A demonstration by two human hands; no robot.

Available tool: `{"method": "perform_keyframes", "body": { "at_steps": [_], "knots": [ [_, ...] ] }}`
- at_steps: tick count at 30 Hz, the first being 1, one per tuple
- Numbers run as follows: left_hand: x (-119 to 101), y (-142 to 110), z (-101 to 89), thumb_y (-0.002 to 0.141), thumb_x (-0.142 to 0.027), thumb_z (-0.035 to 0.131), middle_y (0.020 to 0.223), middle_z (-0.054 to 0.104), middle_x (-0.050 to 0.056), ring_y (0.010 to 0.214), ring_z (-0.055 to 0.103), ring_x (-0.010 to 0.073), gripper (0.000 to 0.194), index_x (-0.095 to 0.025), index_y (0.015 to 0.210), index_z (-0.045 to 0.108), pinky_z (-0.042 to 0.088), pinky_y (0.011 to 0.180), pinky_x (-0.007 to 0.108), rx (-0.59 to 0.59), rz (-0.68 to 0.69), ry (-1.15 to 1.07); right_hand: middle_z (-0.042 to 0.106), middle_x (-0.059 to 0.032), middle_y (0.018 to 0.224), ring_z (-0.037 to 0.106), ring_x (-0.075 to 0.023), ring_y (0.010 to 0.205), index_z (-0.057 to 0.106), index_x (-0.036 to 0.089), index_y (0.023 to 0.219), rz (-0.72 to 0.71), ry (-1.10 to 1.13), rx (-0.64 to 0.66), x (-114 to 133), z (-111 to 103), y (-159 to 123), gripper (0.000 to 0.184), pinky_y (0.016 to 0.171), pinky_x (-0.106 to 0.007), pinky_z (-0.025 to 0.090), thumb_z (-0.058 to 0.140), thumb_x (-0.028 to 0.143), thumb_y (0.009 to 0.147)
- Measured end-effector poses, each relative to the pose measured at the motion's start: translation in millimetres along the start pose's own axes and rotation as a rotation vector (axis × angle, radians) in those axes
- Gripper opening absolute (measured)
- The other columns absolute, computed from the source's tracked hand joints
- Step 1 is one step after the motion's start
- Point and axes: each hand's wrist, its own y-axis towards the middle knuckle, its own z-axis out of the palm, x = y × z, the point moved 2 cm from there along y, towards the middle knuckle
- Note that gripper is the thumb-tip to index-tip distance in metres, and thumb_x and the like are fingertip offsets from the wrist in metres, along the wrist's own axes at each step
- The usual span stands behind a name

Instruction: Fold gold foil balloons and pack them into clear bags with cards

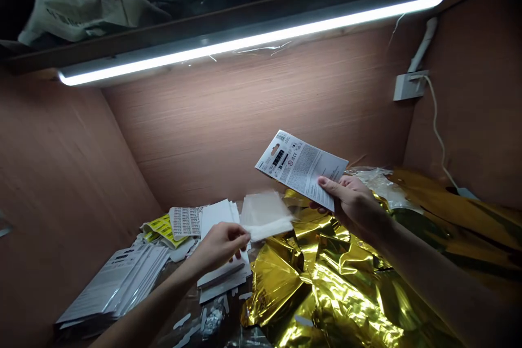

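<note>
My right hand grips a printed packaging card by its lower end, thumb on top. The card is tilted, with a hang hole and small text on the face toward me. My left hand pinches the near left corner of a translucent plastic bag, which is blurred. Beneath that hand lies a stack of white cards. Crumpled gold foil film spreads below my right hand and forearm.
Packed cards are piled at the left, near yellow label sheets and a white label sheet. Small white scraps lie in front. A lit tube lamp hangs under the shelf. A socket box with a cable is at right.
</note>
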Motion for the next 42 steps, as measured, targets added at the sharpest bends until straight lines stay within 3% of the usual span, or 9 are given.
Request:
{"method": "perform_keyframes", "body": {
  "at_steps": [4, 8, 12, 19, 26, 30, 33, 38, 42],
  "knots": [
    [1, 75, -0.5, 0.086, -0.067, 0.059, 0.093, 0.069, 0.016, 0.097, 0.064, 0.033, 0.056, -0.012, 0.087, 0.065, 0.041, 0.078, 0.036, -0.29, -0.094, 0.287, 0.066, -0.0194, 0.082, 0.065, -0.0192, 0.065, 0.063, 0.002, 0.08, 0.015, 0.014, 0.02, 2, 1, 1, 0.051, 0.049, -0.023, 0.051, 0.089, 0.044, 0.068],
    [2, 128, -0.1, 0.069, -0.095, 0.054, 0.071, 0.063, 0.016, 0.069, 0.063, 0.0265, 0.082, -0.013, 0.063, 0.054, 0.045, 0.068, 0.036, -0.228, -0.263, 0.337, 0.066, -0.0223, 0.086, 0.065, -0.021, 0.066, 0.064, -0.001, 0.082, 0.051, 0.006, 0.076, -1, 5, -1, 0.055, 0.053, -0.026, 0.053, 0.09, 0.045, 0.067],
    [4, 148, -3.9, 0.062, -0.079, 0.078, 0.076, 0.066, 0.01, 0.065, 0.063, 0.0192, 0.072, -0.011, 0.076, 0.06, 0.051, 0.066, 0.035, -0.2, -0.371, 0.321, 0.067, -0.024, 0.09, 0.067, -0.0231, 0.07, 0.064, -0.002, 0.085, 0.03, 0.01, 0.077, 2, 3, 0, 0.049, 0.055, -0.026, 0.054, 0.088, 0.038, 0.07],
    [15, 139, -25.9, 0.088, -0.026, 0.074, 0.078, 0.066, 0.005, 0.066, 0.062, 0.011, 0.021, -0.007, 0.09, 0.067, 0.054, 0.068, 0.026, -0.232, -0.441, 0.097, 0.068, -0.0243, 0.091, 0.069, -0.0225, 0.071, 0.064, -0.003, 0.095, 0.026, 0.0, 0.05, 3, -8, 9, 0.028, 0.059, -0.027, 0.057, 0.061, 0.025, 0.096],
    [19, 127, -35.7, 0.099, -0.037, 0.061, 0.094, 0.069, 0.008, 0.086, 0.067, 0.0172, 0.032, -0.009, 0.11, 0.07, 0.055, 0.086, 0.036, -0.411, -0.36, -0.001, 0.07, -0.0204, 0.087, 0.068, -0.0207, 0.069, 0.068, 0.0, 0.099, 0.07, -0.02, -0.031, -11, -15, 14, 0.024, 0.06, -0.028, 0.059, 0.066, 0.023, 0.092],
    [24, 129, -42.0, 0.096, -0.034, 0.065, 0.111, 0.069, 0.011, 0.119, 0.06, 0.0252, 0.028, -0.012, 0.113, 0.073, 0.041, 0.11, 0.048, -0.5, -0.24, 0.072, 0.07, -0.0196, 0.088, 0.068, -0.0212, 0.07, 0.069, 0.001, 0.102, 0.08, -0.03, -0.074, -15, -20, 17, 0.025, 0.059, -0.029, 0.059, 0.07, 0.023, 0.09],
    [22, 125, -43.9, 0.094, -0.029, 0.066, 0.123, 0.067, 0.013, 0.127, 0.056, 0.0258, 0.027, -0.013, 0.115, 0.073, 0.035, 0.114, 0.048, -0.554, -0.128, -0.001, 0.071, -0.0201, 0.094, 0.068, -0.0212, 0.07, 0.068, 0.001, 0.105, 0.097, -0.036, -0.095, -16, -22, 18, 0.025, 0.058, -0.029, 0.059, 0.069, 0.021, 0.09],
    [13, 103, -44.4, 0.091, -0.034, 0.07, 0.11, 0.069, 0.012, 0.117, 0.061, 0.0297, 0.03, -0.007, 0.104, 0.071, 0.041, 0.11, 0.049, -0.728, -0.044, -0.415, 0.071, -0.0204, 0.099, 0.068, -0.021, 0.069, 0.067, 0.001, 0.109, 0.123, -0.054, -0.111, -16, -24, 19, 0.023, 0.059, -0.031, 0.058, 0.062, 0.02, 0.096],
    [3, 80, -43.4, 0.09, -0.018, 0.069, 0.098, 0.069, 0.012, 0.097, 0.069, 0.0209, 0.021, -0.005, 0.105, 0.063, 0.057, 0.095, 0.044, -0.671, 0.008, -0.974, 0.07, -0.0202, 0.095, 0.067, -0.0195, 0.066, 0.067, -0.001, 0.109, 0.196, -0.023, -0.041, -19, -25, 17, 0.024, 0.056, -0.028, 0.054, 0.061, 0.02, 0.097]
  ]
}}
